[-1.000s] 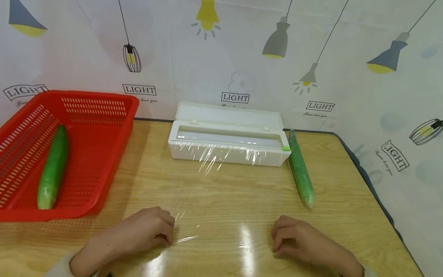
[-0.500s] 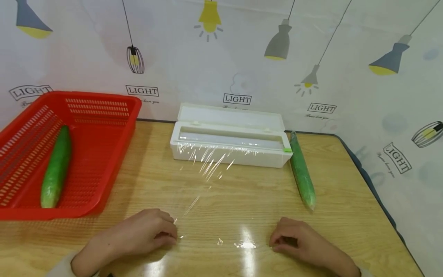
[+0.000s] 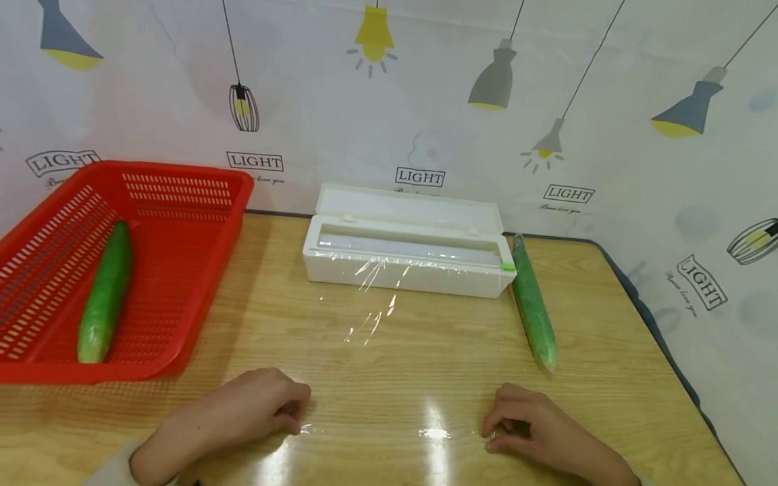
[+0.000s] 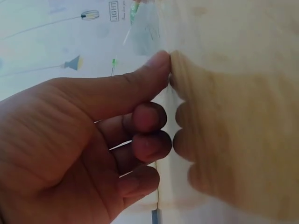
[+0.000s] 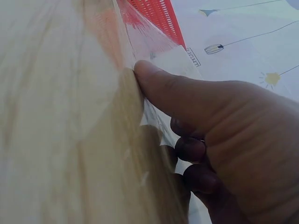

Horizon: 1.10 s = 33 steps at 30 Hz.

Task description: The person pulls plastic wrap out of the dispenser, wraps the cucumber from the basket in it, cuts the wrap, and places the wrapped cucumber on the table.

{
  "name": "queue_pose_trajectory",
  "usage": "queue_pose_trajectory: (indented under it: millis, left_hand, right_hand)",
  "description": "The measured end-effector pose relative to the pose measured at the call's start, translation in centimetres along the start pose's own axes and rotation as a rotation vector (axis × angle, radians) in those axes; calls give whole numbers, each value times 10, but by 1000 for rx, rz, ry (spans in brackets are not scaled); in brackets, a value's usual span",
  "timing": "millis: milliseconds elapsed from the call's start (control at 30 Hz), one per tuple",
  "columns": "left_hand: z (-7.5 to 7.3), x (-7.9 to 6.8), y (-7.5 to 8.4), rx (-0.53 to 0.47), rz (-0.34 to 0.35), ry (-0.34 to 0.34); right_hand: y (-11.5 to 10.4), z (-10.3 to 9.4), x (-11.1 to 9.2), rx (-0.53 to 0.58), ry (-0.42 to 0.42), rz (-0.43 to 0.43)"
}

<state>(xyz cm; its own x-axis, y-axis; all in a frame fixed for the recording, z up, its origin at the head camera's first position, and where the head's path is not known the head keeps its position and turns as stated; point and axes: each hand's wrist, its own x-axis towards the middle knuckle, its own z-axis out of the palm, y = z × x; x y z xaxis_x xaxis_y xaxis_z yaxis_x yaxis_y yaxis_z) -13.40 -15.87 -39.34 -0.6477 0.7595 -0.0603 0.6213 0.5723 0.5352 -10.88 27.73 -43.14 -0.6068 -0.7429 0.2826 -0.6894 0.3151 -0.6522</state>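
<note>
A sheet of clear cling film point(image 3: 371, 324) stretches over the wooden table from a white cling film dispenser point(image 3: 404, 278) toward my hands. My left hand point(image 3: 261, 405) pinches the near left corner of the film, its other fingers curled. At the near right corner, my right hand point(image 3: 535, 428) pinches the film between thumb and fingers; folds of film point(image 5: 152, 109) show beside the thumb in the right wrist view. The dispenser's lid stands open, with the roll visible inside. Right of it lies a cucumber point(image 3: 535, 310) that looks wrapped in film.
On the left, a red plastic basket point(image 3: 209, 304) holds one cucumber point(image 3: 106, 297). A patterned sheet with printed lamps point(image 3: 358, 128) rises behind the table and along its right side. The table's right edge point(image 3: 662, 351) runs diagonally.
The glints on the film have shifted as it moved between my hands. Both hands keep their pinch with only slight motion. The whole head view has drifted a little.
</note>
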Motion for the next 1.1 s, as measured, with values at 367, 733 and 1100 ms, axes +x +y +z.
queue_pose_trajectory:
  millis: [367, 733, 1100]
  left_hand:
    - [-3, -4, -4, -1, -33, -23]
    - [-3, -3, -4, 31, -10, -9]
    - [-18, -5, 4, 68, -43, 6]
  right_hand:
    - [-4, 2, -3, -9, 38, 32]
    - [-2, 2, -9, -17, 51, 54]
    - [2, 5, -7, 25, 57, 10]
